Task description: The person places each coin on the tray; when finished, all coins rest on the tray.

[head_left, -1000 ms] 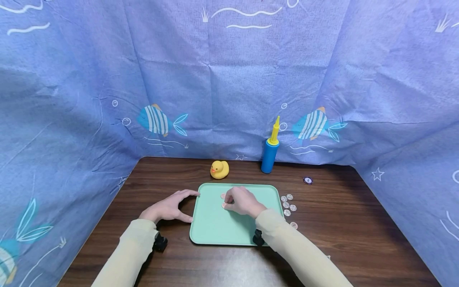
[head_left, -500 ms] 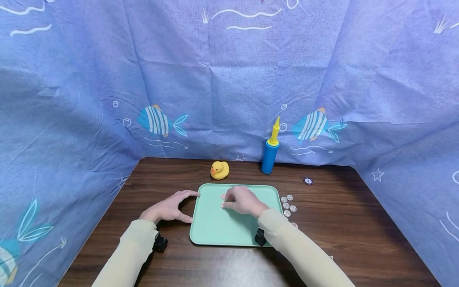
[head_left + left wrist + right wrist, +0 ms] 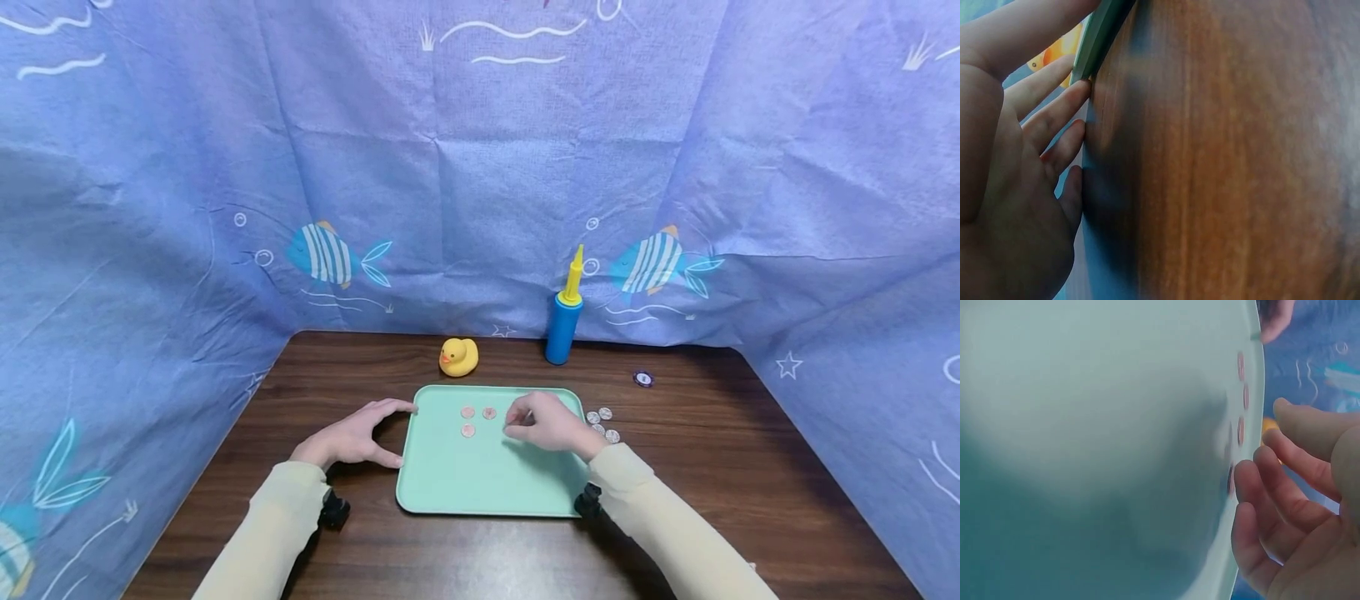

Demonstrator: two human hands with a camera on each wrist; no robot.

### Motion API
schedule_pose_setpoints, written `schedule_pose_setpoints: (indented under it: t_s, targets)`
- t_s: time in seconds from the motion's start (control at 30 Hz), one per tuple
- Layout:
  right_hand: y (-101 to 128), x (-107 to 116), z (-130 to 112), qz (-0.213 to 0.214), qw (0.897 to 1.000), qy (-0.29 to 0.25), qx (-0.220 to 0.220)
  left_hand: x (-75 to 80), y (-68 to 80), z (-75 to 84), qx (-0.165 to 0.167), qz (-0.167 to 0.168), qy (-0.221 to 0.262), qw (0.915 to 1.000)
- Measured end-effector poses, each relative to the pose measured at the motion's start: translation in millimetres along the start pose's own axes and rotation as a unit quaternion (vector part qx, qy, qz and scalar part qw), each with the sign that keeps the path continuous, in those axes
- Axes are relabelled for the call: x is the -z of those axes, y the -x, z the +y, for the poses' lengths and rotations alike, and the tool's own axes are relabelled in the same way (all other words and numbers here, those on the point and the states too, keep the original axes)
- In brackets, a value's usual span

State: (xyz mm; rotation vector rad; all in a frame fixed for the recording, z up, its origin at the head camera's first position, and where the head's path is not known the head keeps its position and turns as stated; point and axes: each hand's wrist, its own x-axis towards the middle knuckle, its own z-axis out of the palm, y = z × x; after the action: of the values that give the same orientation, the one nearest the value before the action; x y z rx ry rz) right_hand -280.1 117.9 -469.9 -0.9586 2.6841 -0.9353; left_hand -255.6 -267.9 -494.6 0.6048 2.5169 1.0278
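- The work in hand seems to be the laying of small round pinkish coins (image 3: 468,412) on the flat mint-green plastic tray (image 3: 487,492). Three coins lie now on the far part of the tray, two side by side and one (image 3: 468,431) just in front of the left one.
- The right hand (image 3: 551,423) hovers over the far right part of the tray, near the three coins but apart from them. In the right wrist view its fingers (image 3: 1260,487) are loosely bent and hold nothing that can be seen; a fourth small disc seems to lie just under the fingertips, but this is hard to tell. The grip is therefore relaxed and empty.
- The left hand (image 3: 352,435) rests on the dark brown wooden bench (image 3: 705,475) at the left edge of the tray. Forefinger and thumb are spread wide, each tip touching the tray rim, so it steadies the tray without closing round it.
- More silvery-pink coins (image 3: 602,423) wait on the bench just beside the right edge of the tray, partly behind the right hand.
- As a judgement, the next move calls for a fine pinch on one thin coin lying flat, which is not easy to lift.
- At the back of the bench stand a yellow rubber duck (image 3: 458,356) and a blue cylinder pump with yellow nozzle (image 3: 565,317).
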Motion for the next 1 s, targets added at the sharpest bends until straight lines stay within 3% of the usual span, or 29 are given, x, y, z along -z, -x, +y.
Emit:
schedule_pose_setpoints:
  t_s: [0.63, 1.0]
  targets:
    - [59, 58, 47, 0.018, 1.0, 0.007, -0.022, 2.5, -1.6, 1.1, -0.001, -0.002, 0.0, 1.0]
    - [89, 74, 75, -0.01, 1.0, 0.027, -0.004, 1.6, -2.5, 0.5, 0.004, -0.005, 0.004, 1.0]
